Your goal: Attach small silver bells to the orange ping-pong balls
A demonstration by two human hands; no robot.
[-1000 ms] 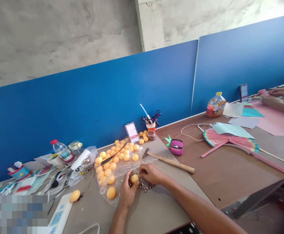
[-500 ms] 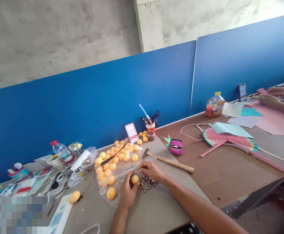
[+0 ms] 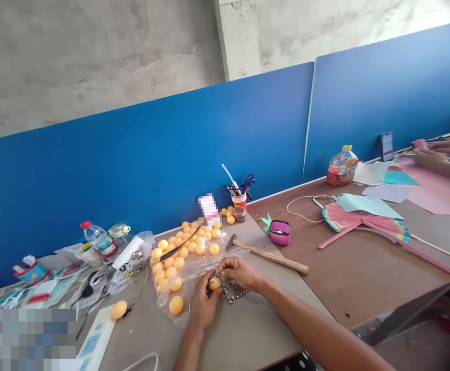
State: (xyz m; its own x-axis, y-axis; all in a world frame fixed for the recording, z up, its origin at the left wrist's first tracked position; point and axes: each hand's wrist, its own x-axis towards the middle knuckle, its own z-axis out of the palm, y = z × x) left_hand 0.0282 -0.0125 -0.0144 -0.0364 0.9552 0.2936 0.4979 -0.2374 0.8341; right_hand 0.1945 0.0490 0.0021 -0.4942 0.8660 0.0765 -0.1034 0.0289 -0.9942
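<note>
**Loose ball (image 3: 218, 224) rolled left; your right hand (image 3: 240, 273) edged in toward the held one**

Since the earlier frame, that loose ball had shifted off its neighbours to the foot of the blurred card (image 3: 208, 206). Your right fingertips had come slightly closer to the orange ball (image 3: 214, 283) held in your left hand (image 3: 203, 304). Judged from that, you were doing close finger work right at the ball; the stray one looked incidental, out of your way.

Left hand: curled round the orange ball, shiny bits against its side. Right hand: fingers pinched narrow, just beside it; couldn't tell whether they gripped anything. A silvery bead strand (image 3: 230, 298) lay on the table (image 3: 248, 330), partly under your right hand.

Counts: one ball in hand, four by the jar (image 3: 239, 215) and card including the stray, one by the power strip (image 3: 93, 342), roughly thirty on and around the plastic bag (image 3: 192, 270), too overlapped for an exact number. Beads too small to count. One hammer (image 3: 273, 257), one black strap (image 3: 180, 246), one jar, one purple case (image 3: 279, 233), one pen cup (image 3: 239, 200) behind the jar. Two hands of a co-worker (image 3: 437, 158) were at far right, well apart from yours.
</note>
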